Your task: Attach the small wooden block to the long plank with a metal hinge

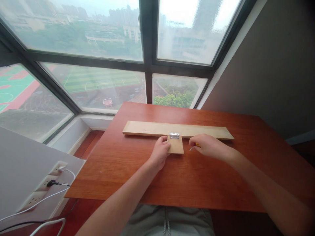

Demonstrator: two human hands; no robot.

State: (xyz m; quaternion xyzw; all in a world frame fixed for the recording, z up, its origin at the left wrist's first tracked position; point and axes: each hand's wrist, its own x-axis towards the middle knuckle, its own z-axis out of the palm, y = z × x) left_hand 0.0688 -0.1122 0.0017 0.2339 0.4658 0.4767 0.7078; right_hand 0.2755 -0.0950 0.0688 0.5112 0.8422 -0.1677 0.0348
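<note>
A long pale wooden board (152, 128) lies across the reddish-brown table. At its near edge a silver metal hinge (174, 135) joins it to a small square wooden piece (176, 146). My left hand (160, 151) is closed on the left edge of that small piece, thumb and fingers pinching it. To the right of it, my right hand (205, 145) is closed around a screwdriver (197, 144) with a yellow handle, mostly hidden in the fist. The thin metal shaft points down and left, apart from the hinge and the wood.
The wooden table (118, 177) has its near edge just in front of my lap. Wall sockets (46, 183) with plugged-in white and black cables are at the lower left. Large windows (103, 78) stand beyond the table, and a grey wall (268, 72) rises at the right.
</note>
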